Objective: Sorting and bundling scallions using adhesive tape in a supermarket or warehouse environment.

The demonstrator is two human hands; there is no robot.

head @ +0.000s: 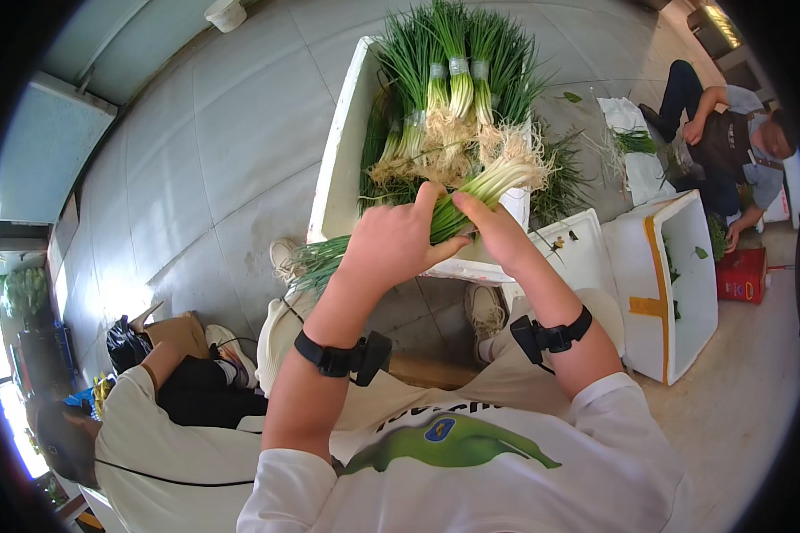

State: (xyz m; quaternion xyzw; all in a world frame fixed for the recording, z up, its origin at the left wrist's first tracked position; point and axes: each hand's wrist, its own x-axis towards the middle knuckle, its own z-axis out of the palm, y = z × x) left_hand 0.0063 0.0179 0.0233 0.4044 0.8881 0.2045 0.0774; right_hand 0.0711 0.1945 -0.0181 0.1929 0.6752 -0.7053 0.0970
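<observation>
Both hands are around one bunch of green onions (pixel 500 183) above the near edge of a white foam box (pixel 337 153). My left hand (pixel 393 240) grips its green part, with the leaves trailing out to the left. My right hand (pixel 493 230) holds the bunch nearer the white stems, its thumb on top; the roots point up and to the right. Inside the box lie several bunches of green onions (pixel 460 86), tied with clear bands, their roots towards me. Part of the held bunch is hidden by my fingers.
Loose green leaves (pixel 560 176) lie right of the box. A second foam box (pixel 693 286) with orange tape stands at the right, beside a red container (pixel 740 274). One person (pixel 727 140) sits at the upper right near a white sheet (pixel 640 170); another (pixel 167 426) sits at my left.
</observation>
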